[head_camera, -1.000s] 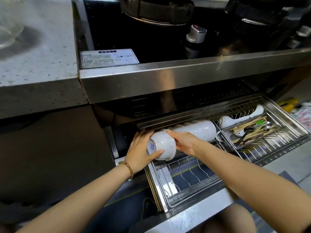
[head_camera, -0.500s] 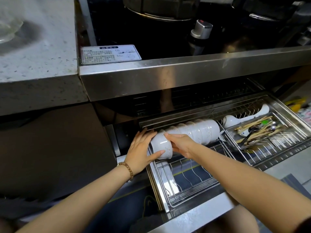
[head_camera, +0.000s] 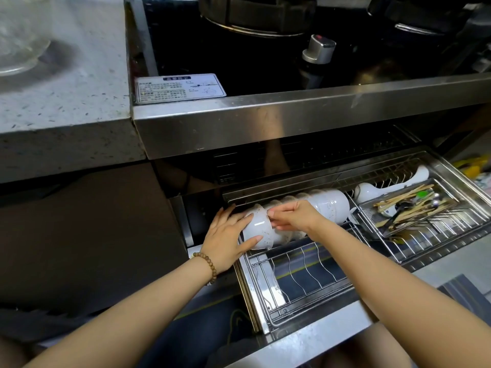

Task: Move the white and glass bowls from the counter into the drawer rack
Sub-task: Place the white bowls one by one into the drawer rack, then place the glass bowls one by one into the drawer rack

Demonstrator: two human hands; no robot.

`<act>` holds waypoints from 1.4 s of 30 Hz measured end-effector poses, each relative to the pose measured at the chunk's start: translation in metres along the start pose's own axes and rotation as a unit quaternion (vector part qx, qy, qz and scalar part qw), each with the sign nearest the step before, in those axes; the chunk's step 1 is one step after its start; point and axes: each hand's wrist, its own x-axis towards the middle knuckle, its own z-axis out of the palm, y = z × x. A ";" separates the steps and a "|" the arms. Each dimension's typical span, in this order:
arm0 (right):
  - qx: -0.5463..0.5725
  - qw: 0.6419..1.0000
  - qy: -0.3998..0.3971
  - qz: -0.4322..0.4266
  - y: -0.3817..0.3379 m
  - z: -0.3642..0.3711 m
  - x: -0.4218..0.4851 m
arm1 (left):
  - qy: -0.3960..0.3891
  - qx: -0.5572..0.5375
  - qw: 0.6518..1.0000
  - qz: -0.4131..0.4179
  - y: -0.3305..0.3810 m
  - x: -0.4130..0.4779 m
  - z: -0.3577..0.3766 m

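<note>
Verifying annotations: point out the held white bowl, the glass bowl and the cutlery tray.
white bowl (head_camera: 261, 228): head view, on its outer side wall.
glass bowl (head_camera: 18, 46): head view, on its clear lower wall.
cutlery tray (head_camera: 372, 215): head view, on bare mesh, left end.

Perhaps seven white bowls (head_camera: 329, 205), one glass bowl (head_camera: 18, 49)

In the drawer rack (head_camera: 305, 273) the front wire slots lie open from above. A row of white bowls (head_camera: 330, 205) fills its back, the left hand (head_camera: 225, 235) and right hand (head_camera: 295, 216) holding the end bowl (head_camera: 259, 231) there. The cutlery tray (head_camera: 425, 226) blocks the right side; the steel stove edge (head_camera: 292, 120) overhangs the rear.
</note>
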 end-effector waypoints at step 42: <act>-0.225 0.853 0.016 -0.471 -0.305 0.093 -0.240 | 0.366 0.059 0.924 0.095 0.027 -0.153 -0.429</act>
